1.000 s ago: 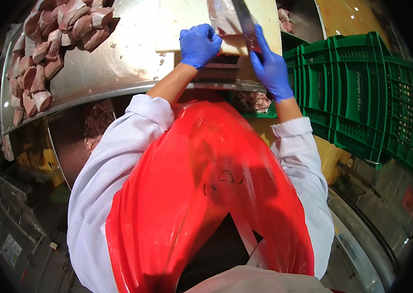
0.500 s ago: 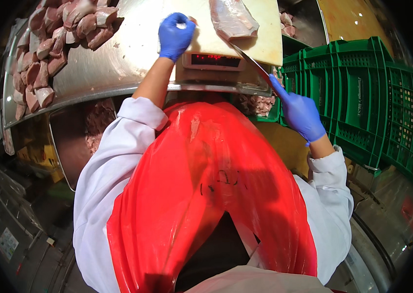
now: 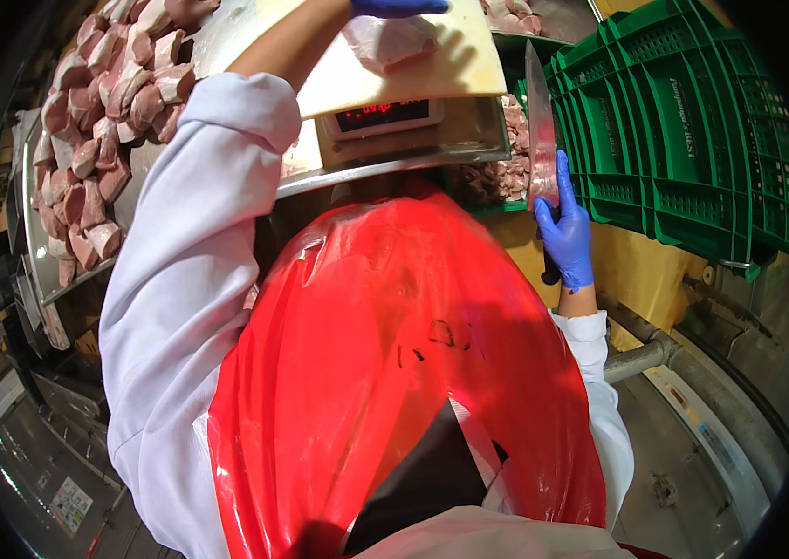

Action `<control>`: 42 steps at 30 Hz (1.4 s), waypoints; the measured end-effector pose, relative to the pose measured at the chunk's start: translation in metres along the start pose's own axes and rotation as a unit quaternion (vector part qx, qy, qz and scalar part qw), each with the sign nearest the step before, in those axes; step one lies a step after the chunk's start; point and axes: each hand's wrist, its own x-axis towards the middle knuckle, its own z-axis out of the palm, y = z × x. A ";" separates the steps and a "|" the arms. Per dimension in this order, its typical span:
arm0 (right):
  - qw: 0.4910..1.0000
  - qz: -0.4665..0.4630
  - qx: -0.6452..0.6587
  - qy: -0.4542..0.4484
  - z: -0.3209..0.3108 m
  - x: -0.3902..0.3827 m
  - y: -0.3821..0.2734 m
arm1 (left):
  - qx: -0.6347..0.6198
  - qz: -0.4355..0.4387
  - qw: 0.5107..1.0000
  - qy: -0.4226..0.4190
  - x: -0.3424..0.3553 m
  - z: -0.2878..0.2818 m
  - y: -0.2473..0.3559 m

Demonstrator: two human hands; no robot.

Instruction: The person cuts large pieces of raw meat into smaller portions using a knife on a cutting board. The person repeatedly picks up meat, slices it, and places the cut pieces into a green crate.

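My right hand (image 3: pixel 569 244), in a blue glove, is closed round the dark handle of a long knife (image 3: pixel 540 130). The blade points away from me, beside the green crates, clear of the meat. At the top edge, my left hand (image 3: pixel 401 6) is partly cut off by the picture. It reaches over a pale piece of meat (image 3: pixel 390 42) on the white cutting board (image 3: pixel 357 91). Its visible fingers are stretched out, and a shadow of spread fingers falls on the board. Whether it touches the meat cannot be seen.
A scale display (image 3: pixel 383 115) with red digits sits under the board's near edge. Many cut meat chunks (image 3: pixel 94 140) lie on the metal table at left. Meat trimmings (image 3: pixel 511 172) fill a container below the board's right side. Green crates (image 3: pixel 665 121) stand at right.
My left hand has moved forward and right over the meat, its fingers opening out. My right hand has drawn the knife away from the board and turned its blade to point forward.
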 end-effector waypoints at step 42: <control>0.883 -0.201 -0.379 -0.193 0.062 0.048 -0.104 | -0.088 -0.197 0.843 0.492 -0.209 0.059 -0.078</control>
